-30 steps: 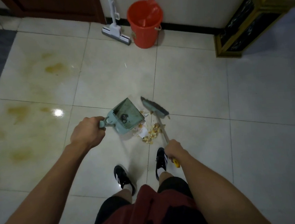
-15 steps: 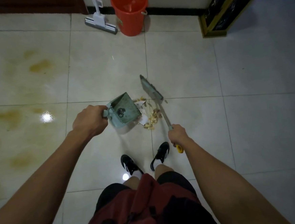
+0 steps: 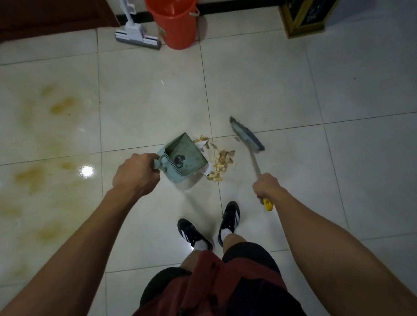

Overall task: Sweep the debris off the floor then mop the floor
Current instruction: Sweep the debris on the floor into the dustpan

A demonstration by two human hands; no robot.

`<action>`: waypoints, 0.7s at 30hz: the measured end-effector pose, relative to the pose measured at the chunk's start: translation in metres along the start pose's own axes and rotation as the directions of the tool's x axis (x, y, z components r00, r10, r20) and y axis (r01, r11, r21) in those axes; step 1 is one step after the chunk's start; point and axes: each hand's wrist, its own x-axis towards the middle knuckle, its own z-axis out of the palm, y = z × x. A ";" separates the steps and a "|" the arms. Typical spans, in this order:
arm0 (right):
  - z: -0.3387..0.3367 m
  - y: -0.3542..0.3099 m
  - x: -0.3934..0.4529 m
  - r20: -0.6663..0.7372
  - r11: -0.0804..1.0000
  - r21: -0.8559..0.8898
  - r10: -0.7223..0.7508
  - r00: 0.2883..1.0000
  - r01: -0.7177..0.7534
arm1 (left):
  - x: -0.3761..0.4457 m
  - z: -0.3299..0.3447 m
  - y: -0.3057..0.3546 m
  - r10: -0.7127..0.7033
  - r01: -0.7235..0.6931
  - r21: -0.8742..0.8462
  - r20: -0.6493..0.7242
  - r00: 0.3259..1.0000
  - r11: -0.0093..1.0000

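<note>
A pale green plastic dustpan is gripped by its short handle in the left hand, whose fingers are curled round it; the pan is tilted, with its open mouth turned toward a small heap of tan, flaky debris and white paper scraps lying on the glossy cream floor tiles just beside it. A thin-handled broom with a grey-green brush head and a yellow handle end is held in the closed right hand, its brush head being kept apart from the heap, on the right. Yellowish stains are seen on the tiles at the left. By the far wall, a white sponge mop is stood just beside an orange plastic bucket.
</note>
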 end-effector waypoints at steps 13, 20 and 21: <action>0.065 -0.028 -0.038 0.151 0.997 -0.032 -0.071 0.986 0.077 | -0.010 -0.005 -0.013 0.005 -0.005 -0.076 -0.001 1.000 0.997; 0.102 -0.038 -0.069 0.068 0.996 -0.001 -0.088 0.994 0.088 | -0.016 -0.005 -0.082 0.056 -0.054 -0.135 0.015 0.998 0.989; 0.108 -0.037 -0.077 0.039 0.996 0.016 -0.088 0.995 0.088 | -0.019 -0.005 -0.094 0.063 -0.060 -0.136 0.017 0.998 0.989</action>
